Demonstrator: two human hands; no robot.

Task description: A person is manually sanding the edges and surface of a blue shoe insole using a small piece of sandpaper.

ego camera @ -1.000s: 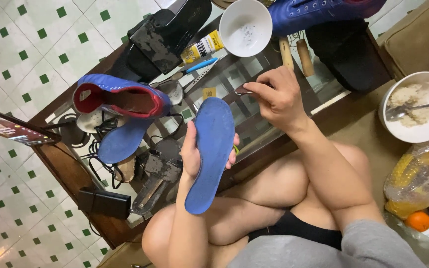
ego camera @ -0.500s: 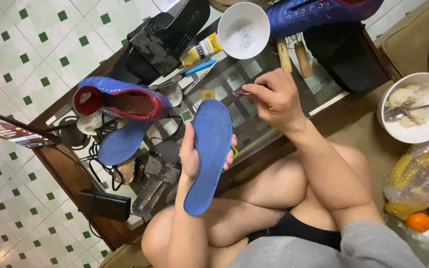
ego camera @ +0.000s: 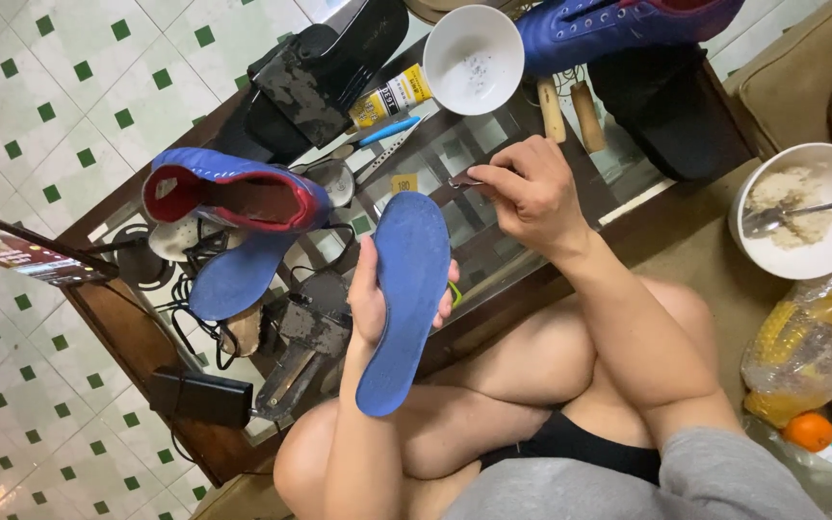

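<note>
My left hand [ego camera: 370, 299] grips a blue shoe insole [ego camera: 403, 299] around its middle, holding it upright above my knees. My right hand [ego camera: 530, 193] pinches a small thin tool [ego camera: 462, 180] just beyond the insole's upper end, over the glass table [ego camera: 493, 255]. A blue shoe with a red lining [ego camera: 233, 197] lies on the table to the left, with a second blue insole [ego camera: 233, 279] under it.
An empty white bowl [ego camera: 479, 58], a yellow glue tube [ego camera: 392, 96], a black sandal [ego camera: 320, 72] and another blue shoe [ego camera: 628, 24] sit at the table's far side. A bowl of rice with a spoon [ego camera: 796, 207] stands right, above bagged corn [ego camera: 811, 356] and an orange [ego camera: 809, 430].
My right hand has shifted slightly with the tool near the insole's tip. The left hand and insole stay nearly still.
</note>
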